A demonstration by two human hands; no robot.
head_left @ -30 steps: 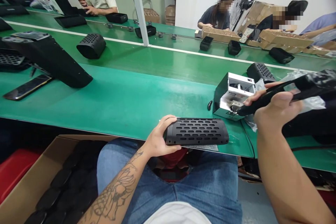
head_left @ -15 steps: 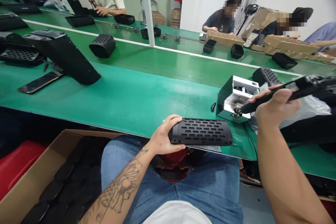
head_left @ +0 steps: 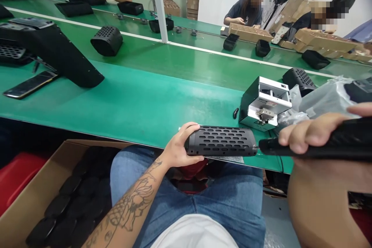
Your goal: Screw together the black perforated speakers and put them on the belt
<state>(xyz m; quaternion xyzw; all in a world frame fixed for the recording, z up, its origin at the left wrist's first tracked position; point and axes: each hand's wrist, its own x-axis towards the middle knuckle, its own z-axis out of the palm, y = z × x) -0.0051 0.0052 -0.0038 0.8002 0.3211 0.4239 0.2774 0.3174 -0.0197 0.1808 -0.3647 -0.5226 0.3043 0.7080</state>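
Left hand [head_left: 180, 149] half-open round the perforated casing [head_left: 223, 140] at the front edge of the desk [head_left: 157, 100]; right hand [head_left: 315, 133] closed about a black tool [head_left: 334, 150], tip at the casing's right end. Open room leftward.

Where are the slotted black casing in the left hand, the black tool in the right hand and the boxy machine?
Slotted black casing [head_left: 221, 140]: head view, middle of its slotted face.
Black tool [head_left: 343, 143]: head view, on its body.
Boxy machine [head_left: 265, 103]: head view, on its white front.
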